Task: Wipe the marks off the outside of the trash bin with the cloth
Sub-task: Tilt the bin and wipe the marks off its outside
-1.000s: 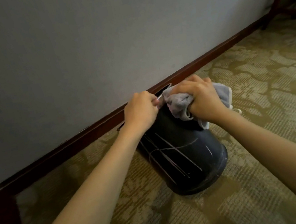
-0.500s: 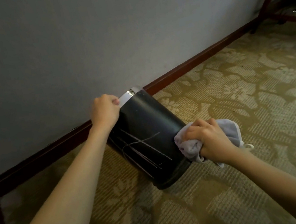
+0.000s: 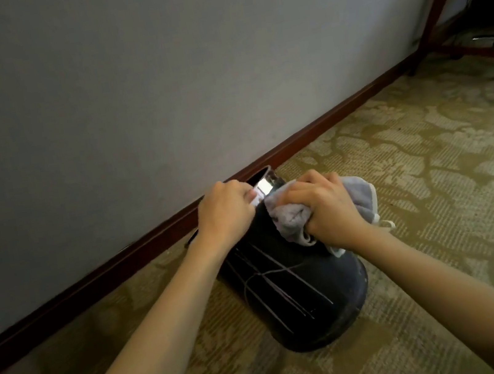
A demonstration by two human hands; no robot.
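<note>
bin: dark trash bin (image 3: 303,287) on the carpet (image 3: 433,189), just beside the baseboard (image 3: 311,134), tilted so its top leans toward the wall
left hand: left hand (image 3: 224,214) closed over the shiny rim (image 3: 266,185), steadying the bin
right hand: right hand (image 3: 328,206) fisted around a bunched pale cloth (image 3: 289,215), pressed on the upper side near the rim
marks: pale scratch-like lines (image 3: 274,282) criss-cross the lower side, look untouched; the cloth sits above them
risk: the bin rests on its base edge only, so hard rubbing could skid or roll it out of the left grip, likely; loose cloth tail (image 3: 367,200) may flap without wiping
risk 2: strokes staying high would probably miss the marks
vs half a second ago: cloth was down by the bin's base, beside the carpet; now it's up by the rim. Left grip unchanged.
</note>
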